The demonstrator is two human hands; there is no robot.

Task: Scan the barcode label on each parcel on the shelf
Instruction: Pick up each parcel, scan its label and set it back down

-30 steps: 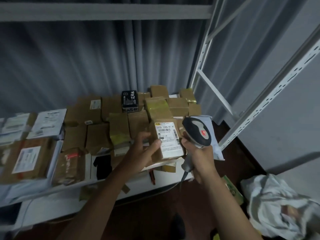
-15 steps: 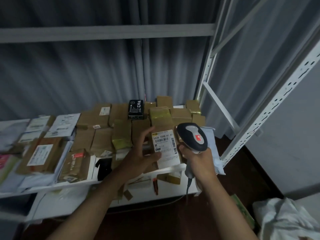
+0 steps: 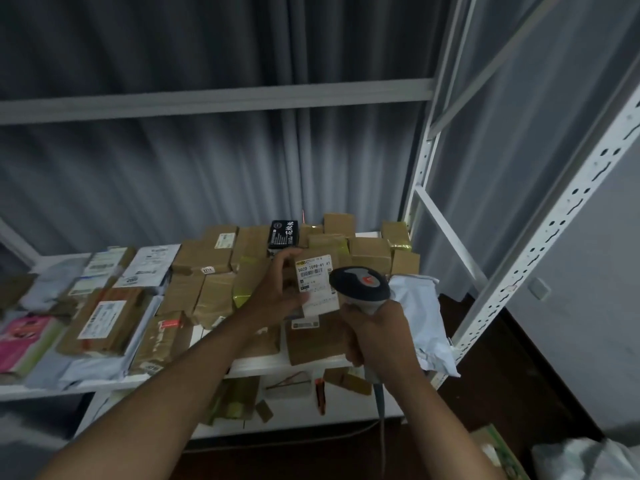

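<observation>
Left hand [image 3: 280, 296] grips the parcel [image 3: 317, 289] upright, label facing back; scanner [image 3: 360, 289], gripped by right hand [image 3: 377, 327], sits just right of that label.

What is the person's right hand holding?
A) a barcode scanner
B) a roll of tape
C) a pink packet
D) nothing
A: the right hand grips the handle of a grey barcode scanner, aimed near the white label on the parcel the left hand holds.
</observation>
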